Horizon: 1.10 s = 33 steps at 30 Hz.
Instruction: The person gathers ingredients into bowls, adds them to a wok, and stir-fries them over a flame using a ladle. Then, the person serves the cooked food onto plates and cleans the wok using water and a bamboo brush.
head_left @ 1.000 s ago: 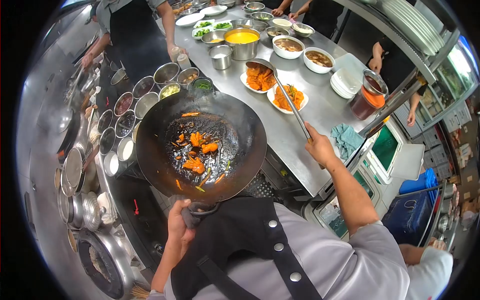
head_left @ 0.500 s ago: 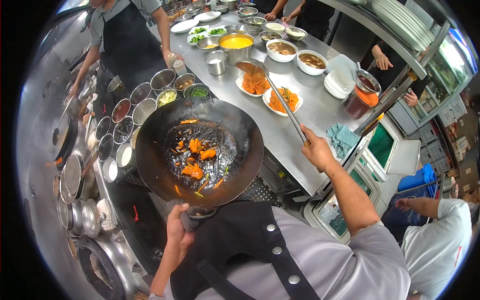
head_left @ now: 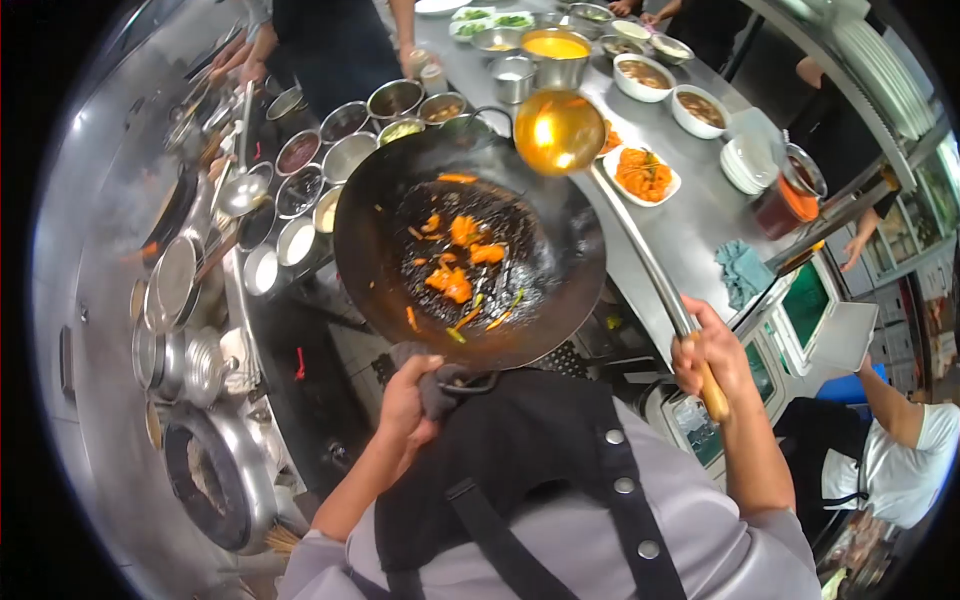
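Note:
My left hand point(head_left: 404, 402) grips the handle of a large dark wok point(head_left: 568, 290) through a grey cloth point(head_left: 437, 393). Inside the wok lie a few orange, sauce-coated pieces of food point(head_left: 452, 284) and some green and orange strips, on a glossy dark film of sauce. In my right hand point(head_left: 716, 358) is a long-handled ladle point(head_left: 560, 132), its fingers wrapped round the wooden end. The ladle's shiny bowl hangs above the wok's far right rim, beside a white plate point(head_left: 673, 190) heaped with similar orange food. A second such plate is mostly hidden behind the bowl.
Seasoning bowls point(head_left: 350, 158) crowd the left beyond the wok. On the steel counter point(head_left: 665, 260) stand soup bowls point(head_left: 642, 92), a pot of yellow liquid point(head_left: 556, 70) and a teal cloth point(head_left: 743, 275). A co-worker point(head_left: 335, 60) stands beyond; another point(head_left: 900, 440) is at right.
My view has shifted, so the wok appears farther right. The ladle's bowl has come from over the plates nearer to the wok's rim, and my right hand is lower and closer to my body.

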### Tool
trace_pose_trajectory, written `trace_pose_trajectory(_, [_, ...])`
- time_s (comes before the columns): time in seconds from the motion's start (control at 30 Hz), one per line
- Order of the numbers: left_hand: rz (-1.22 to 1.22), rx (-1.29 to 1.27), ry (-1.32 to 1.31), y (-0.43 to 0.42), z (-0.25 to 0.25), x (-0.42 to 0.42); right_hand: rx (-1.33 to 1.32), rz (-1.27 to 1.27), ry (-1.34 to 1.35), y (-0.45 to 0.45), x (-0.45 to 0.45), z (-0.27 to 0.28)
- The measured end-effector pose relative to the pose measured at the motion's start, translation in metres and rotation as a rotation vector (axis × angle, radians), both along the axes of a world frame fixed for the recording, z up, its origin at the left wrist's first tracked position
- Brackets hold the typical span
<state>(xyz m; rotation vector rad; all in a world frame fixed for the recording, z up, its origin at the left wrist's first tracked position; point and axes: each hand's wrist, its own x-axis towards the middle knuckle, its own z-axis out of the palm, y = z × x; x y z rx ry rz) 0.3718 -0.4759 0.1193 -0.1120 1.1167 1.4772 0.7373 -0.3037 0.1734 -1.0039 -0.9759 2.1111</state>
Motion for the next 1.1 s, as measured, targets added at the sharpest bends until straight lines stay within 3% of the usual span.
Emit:
trace_pose_trajectory(0.13, [0.009,0.023,-0.064,0.0,-0.001,-0.004,0.062,0.201,-0.481,-0.04,-0.019,0.034])
trace_pose_trajectory(0.27, [-0.071,0.061,-0.016,0.005,-0.001,-0.003,0.03,0.33,-0.563,-0.054,-0.058,0.061])
trace_pose_trajectory(0.4, [-0.093,0.085,0.059,0.01,-0.003,-0.002,-0.026,0.421,-0.384,-0.07,-0.107,0.087])
trace_pose_trajectory(0.47, [-0.082,0.081,0.092,0.01,-0.001,-0.007,-0.194,0.386,-0.194,-0.081,-0.119,0.111])
trace_pose_trajectory(0.53, [-0.085,0.084,-0.03,0.013,0.002,-0.013,-0.397,0.299,0.154,-0.088,-0.113,0.112])
trace_pose_trajectory(0.57, [-0.096,0.074,-0.061,0.013,0.002,-0.019,-0.392,0.299,0.157,-0.088,-0.109,0.108])
trace_pose_trajectory(0.63, [-0.087,0.102,-0.077,0.009,0.006,-0.031,-0.628,0.308,0.57,-0.088,-0.096,0.095])
trace_pose_trajectory(0.73, [-0.056,0.107,-0.176,0.013,0.038,-0.024,-0.634,0.288,0.704,-0.088,-0.074,0.089])
trace_pose_trajectory(0.8, [-0.082,0.099,-0.182,0.009,0.028,-0.031,-0.576,0.206,0.701,-0.076,-0.06,0.092])
trace_pose_trajectory(0.87, [-0.07,0.086,-0.152,0.006,0.027,-0.026,-0.361,0.168,0.595,-0.054,-0.054,0.095])
trace_pose_trajectory(0.93, [-0.043,0.071,-0.122,0.004,0.028,-0.021,-0.027,0.041,0.174,-0.027,-0.059,0.097])
trace_pose_trajectory(1.03, [-0.062,0.032,-0.102,0.0,0.024,-0.019,0.494,0.045,-0.565,0.029,-0.076,0.052])
trace_pose_trajectory(1.1, [-0.044,0.036,-0.096,-0.001,0.017,-0.017,0.613,0.035,-0.755,0.068,-0.071,0.02])
